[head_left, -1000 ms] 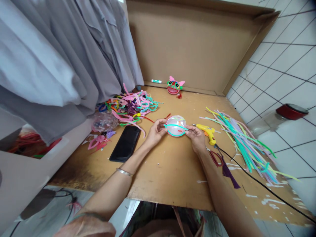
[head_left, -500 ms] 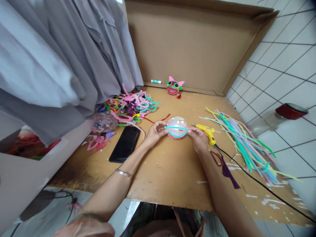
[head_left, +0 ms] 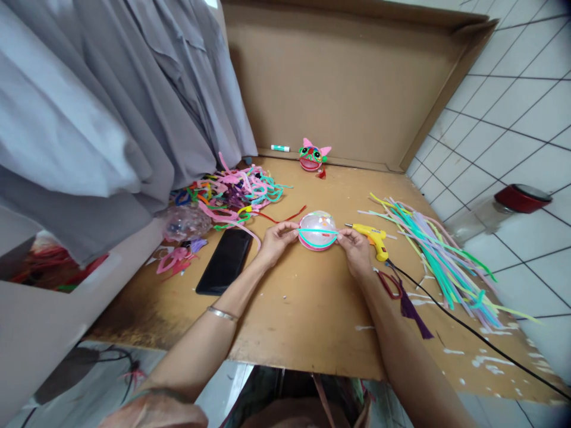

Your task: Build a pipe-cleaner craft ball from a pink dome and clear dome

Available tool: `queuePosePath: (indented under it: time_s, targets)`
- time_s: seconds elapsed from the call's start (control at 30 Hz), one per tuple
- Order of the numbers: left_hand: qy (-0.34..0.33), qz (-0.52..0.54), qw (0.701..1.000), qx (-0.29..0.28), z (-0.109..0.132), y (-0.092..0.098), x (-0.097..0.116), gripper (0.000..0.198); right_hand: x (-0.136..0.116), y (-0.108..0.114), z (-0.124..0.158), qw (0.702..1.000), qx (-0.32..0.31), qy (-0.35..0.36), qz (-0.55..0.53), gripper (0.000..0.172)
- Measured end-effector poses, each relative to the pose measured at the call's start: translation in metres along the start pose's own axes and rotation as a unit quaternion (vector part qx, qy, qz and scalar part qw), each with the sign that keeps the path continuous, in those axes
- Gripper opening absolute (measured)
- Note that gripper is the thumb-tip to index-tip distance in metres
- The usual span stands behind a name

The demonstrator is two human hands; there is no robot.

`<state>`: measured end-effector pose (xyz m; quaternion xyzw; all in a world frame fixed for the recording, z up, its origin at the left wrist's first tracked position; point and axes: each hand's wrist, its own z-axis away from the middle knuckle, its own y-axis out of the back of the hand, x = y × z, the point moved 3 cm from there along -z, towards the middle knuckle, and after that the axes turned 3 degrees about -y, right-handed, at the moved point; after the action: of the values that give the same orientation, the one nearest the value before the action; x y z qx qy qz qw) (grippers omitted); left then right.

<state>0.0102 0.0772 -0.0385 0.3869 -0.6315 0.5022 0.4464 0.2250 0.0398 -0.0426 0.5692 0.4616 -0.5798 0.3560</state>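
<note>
A turquoise pipe cleaner stretches straight between my two hands, across a clear round plastic shell. The shell rests on the table, with pink and turquoise along its near rim and small coloured bits inside. My left hand pinches the pipe cleaner's left end beside the shell. At the other end, the fingers of my right hand are closed on it. Just right of that hand lies a yellow hot glue gun. I cannot tell whether the pipe cleaner touches the shell.
Left are a black phone, a tangled heap of pipe cleaners and a clear plastic bag. Straight pipe cleaners, a purple tassel and a black cord lie right. A decorated animal head and glue stick are behind.
The whole view has shifted slightly. Both hands still hold the pipe cleaner taut over the shell, in nearly the same position.
</note>
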Motion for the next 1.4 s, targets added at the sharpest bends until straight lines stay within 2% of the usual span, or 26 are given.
queuePosePath:
  time_s: [0.3,0.5,0.8,1.07,1.4]
  targets:
    - [-0.014,-0.014,1.000,0.019,-0.0018,0.0029,-0.0019,0.040,-0.0005,-0.0017,0.0011,1.000,-0.012,0.026,0.014,0.031]
    - [0.002,-0.019,1.000,0.015,-0.0006,0.0042,-0.0024,0.039,-0.0016,-0.0020,0.0009,0.999,-0.012,0.029,0.016,0.029]
    - [0.033,0.034,0.999,0.025,-0.0004,0.0048,-0.0062,0.041,-0.0030,-0.0019,0.0017,0.999,-0.004,0.034,0.023,0.029]
    - [0.033,0.031,0.999,0.030,-0.0018,0.0058,-0.0073,0.043,-0.0010,-0.0048,0.0031,0.999,0.001,0.032,0.019,0.029]
    - [0.022,0.003,0.999,0.042,0.0026,0.0017,0.0011,0.043,0.0009,-0.0045,0.0027,0.998,-0.003,0.050,0.039,0.031]
